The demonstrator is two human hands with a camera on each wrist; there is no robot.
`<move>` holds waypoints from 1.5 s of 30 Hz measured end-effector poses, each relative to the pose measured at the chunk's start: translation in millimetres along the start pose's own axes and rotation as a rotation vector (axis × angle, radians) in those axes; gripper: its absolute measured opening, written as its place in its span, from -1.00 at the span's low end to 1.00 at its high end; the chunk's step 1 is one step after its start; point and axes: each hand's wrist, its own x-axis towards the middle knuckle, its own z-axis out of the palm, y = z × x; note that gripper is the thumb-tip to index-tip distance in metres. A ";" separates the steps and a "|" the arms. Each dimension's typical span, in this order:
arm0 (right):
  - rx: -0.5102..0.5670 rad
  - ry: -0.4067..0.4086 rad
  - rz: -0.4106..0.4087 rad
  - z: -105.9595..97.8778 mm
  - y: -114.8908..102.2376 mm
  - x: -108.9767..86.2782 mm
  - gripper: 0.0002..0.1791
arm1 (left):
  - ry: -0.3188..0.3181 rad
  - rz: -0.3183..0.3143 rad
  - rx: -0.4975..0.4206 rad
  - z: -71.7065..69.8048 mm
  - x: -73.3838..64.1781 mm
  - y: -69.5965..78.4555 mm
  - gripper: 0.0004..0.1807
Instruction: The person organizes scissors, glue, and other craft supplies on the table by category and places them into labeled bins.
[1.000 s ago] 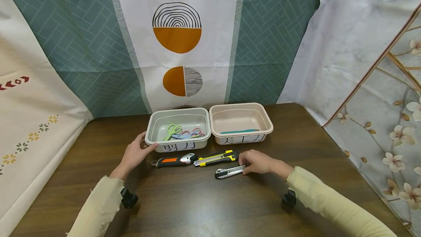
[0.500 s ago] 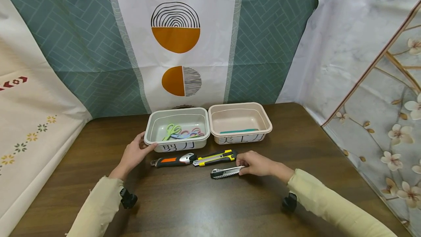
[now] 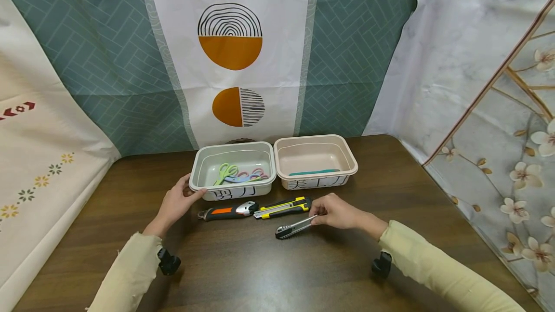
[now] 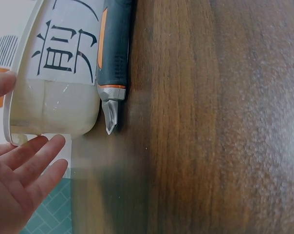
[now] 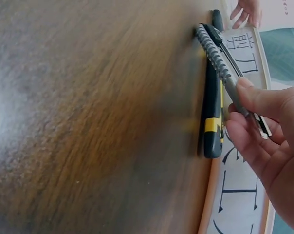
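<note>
My right hand [image 3: 333, 212] pinches a silver utility knife [image 3: 296, 227] at one end between thumb and fingers; its other end slants down to the left, low over the table. In the right wrist view, the ridged side and black slider of the same utility knife [image 5: 219, 56] show. My left hand [image 3: 178, 203] rests at the near-left corner of the grey-green bin [image 3: 262, 190], thumb at the rim and fingers fairly straight along the side. In front of the bins lie an orange-and-black utility knife [image 3: 225, 212] and a yellow-and-black utility knife [image 3: 284, 207].
Green-handled scissors [image 3: 226, 172] and other pastel scissors [image 3: 251, 176] lie inside the left bin. Beside it stands a beige bin [image 3: 352, 170] with a teal strip-like item [image 3: 315, 172] in it. Patterned cloth [image 3: 355, 52] hangs behind the wooden table [image 3: 243, 273].
The silver utility knife has shifted slightly left and now tilts more, its gripped end raised by the right hand. The left hand has stayed at the bin corner.
</note>
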 end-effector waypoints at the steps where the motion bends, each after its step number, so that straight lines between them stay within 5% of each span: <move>1: 0.004 0.011 -0.009 0.0 -0.6 0.6 -0.93 | 0.000 -0.001 0.001 -0.1 0.0 -0.2 -0.15; 21: -0.055 0.088 -0.095 -11.9 -12.2 8.7 -0.94 | 0.003 0.000 -0.017 1.8 1.9 -2.2 -0.14; 31: 0.007 0.200 -0.004 -22.7 -17.8 9.9 -0.95 | 0.002 -0.003 -0.010 -0.1 0.3 0.2 -0.14; 38: 0.110 0.292 0.041 -40.5 -45.4 11.1 -0.92 | 0.001 -0.003 -0.009 -0.3 0.3 -0.9 -0.14; 45: 0.180 0.362 0.058 -40.0 -40.7 13.6 -0.92 | 0.009 0.002 0.000 1.0 1.2 -2.3 -0.15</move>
